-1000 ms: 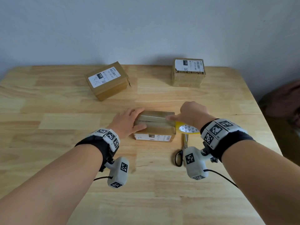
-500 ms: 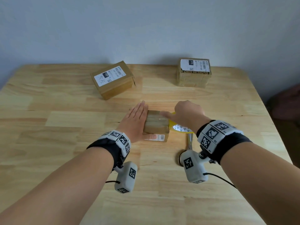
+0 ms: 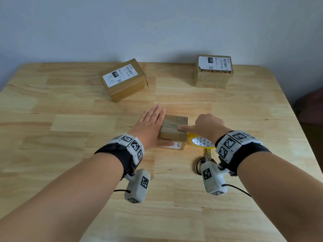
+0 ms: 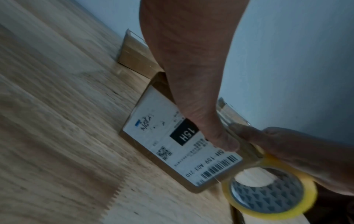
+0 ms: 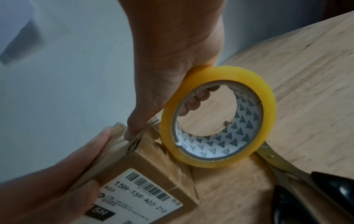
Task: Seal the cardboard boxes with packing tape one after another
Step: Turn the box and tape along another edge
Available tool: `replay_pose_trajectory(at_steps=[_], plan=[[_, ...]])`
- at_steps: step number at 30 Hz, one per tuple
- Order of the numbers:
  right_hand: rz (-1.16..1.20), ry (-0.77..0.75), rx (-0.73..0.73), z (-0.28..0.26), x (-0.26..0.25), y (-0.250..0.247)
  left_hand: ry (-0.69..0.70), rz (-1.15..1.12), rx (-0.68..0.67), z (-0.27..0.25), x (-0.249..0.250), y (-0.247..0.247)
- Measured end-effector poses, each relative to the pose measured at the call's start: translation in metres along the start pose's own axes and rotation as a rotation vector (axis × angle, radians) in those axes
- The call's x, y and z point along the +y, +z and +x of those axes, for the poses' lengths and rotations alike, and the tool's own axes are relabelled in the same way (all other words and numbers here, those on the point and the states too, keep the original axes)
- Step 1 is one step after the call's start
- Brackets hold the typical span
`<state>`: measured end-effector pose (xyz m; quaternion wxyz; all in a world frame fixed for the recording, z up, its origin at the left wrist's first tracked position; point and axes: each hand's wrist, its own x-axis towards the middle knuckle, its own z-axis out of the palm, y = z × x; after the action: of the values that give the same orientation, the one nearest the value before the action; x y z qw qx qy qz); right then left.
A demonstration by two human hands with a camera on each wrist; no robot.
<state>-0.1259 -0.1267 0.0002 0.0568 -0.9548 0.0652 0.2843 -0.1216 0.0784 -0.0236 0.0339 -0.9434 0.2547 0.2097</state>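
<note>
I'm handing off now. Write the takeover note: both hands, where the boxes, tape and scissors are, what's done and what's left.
Left hand: flat, fingers straight, bracing the near box on its left side.
Right hand: holds the tape roll, forefinger pressing tape onto the box top.
Scissors lie on the table just behind the roll.
Done: a strip is laid across this box.
Left: cut the tape. Two far boxes, left and right; their seals can't be judged.

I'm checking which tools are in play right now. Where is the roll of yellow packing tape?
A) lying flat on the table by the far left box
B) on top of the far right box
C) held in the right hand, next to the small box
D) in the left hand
C: the right hand grips the tape roll beside the small box, fingers through its core.
</note>
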Motion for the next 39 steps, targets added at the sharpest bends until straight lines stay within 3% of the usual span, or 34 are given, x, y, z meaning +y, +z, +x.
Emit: replay_pose_trajectory(at_steps=[5, 7, 11, 14, 20, 22, 26, 30, 34, 39], plan=[[0.016, 0.023, 0.009, 0.001, 0.000, 0.009, 0.126, 0.015, -0.028, 0.010, 0.042, -0.001], [0.036, 0.028, 0.011, 0.001, 0.002, 0.010, 0.144, 0.002, -0.039, 0.013, 0.037, -0.004], [0.101, 0.015, 0.005, 0.001, 0.002, 0.009, 0.054, -0.014, -0.096, 0.003, -0.010, -0.010], [0.121, 0.009, 0.005, 0.000, -0.001, 0.011, -0.005, 0.029, -0.099, 0.002, -0.012, -0.011], [0.115, -0.008, 0.067, -0.004, -0.001, 0.010, 0.142, 0.008, 0.052, 0.017, 0.038, -0.017], [0.227, -0.060, 0.086, -0.007, 0.004, 0.010, 0.124, -0.030, 0.093, 0.023, 0.037, -0.014], [0.665, -0.191, 0.207, -0.020, 0.031, -0.002, 0.070, -0.173, 0.173, 0.021, 0.026, -0.018], [0.956, -0.371, 0.389, -0.038, 0.033, -0.042, 0.017, -0.596, 0.364, 0.011, 0.025, -0.027], [0.661, -0.366, 0.441, -0.046, 0.000, -0.072, -0.006, -0.960, 0.279, 0.004, 0.019, -0.014], [0.395, -0.320, 0.461, -0.044, -0.046, -0.079, 0.039, -0.924, 0.216, 0.004, 0.004, -0.029]])
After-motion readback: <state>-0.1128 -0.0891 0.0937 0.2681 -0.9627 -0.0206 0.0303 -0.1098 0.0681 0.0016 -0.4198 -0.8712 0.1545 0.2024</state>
